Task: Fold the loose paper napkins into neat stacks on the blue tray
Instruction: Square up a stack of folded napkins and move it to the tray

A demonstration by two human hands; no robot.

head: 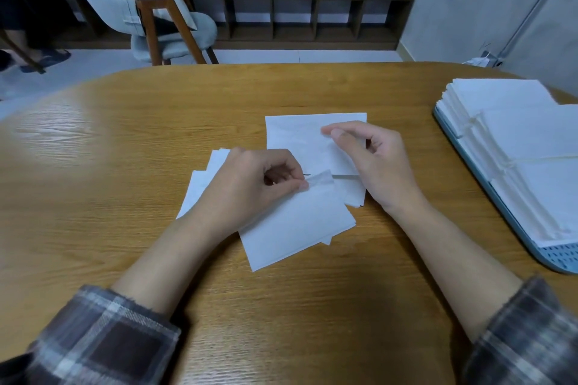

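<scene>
Two hands are busy in the head view, low over a wooden table (125, 150). Some loose napkins (297, 228) lie in a messy little pile in the middle of it, one sheet partly on top of another.

The right hand (372, 162) pinches the far edge of the top napkin (300, 141) between thumb and finger. That sheet looks a bit lifted, and I think this is so it can be bent over. The left hand (250, 184) has its fingers curled in, and it pinches a thin corner of paper in the loose napkins. I cannot tell if that corner is part of the same sheet. A small pinch makes sense, because the paper is soft and thin, and a big grab would crumple it.

The blue tray (531, 256) sits at the right side of the table, close to the right arm, so a folded napkin has only a short way to go. White stacks (516, 134) fill most of it, in rows. So a lot of the job looks done, with this small pile left.

Plaid sleeves (103, 337) are pushed up the arms, away from the paper. A chair (169, 34) stands behind the table.
</scene>
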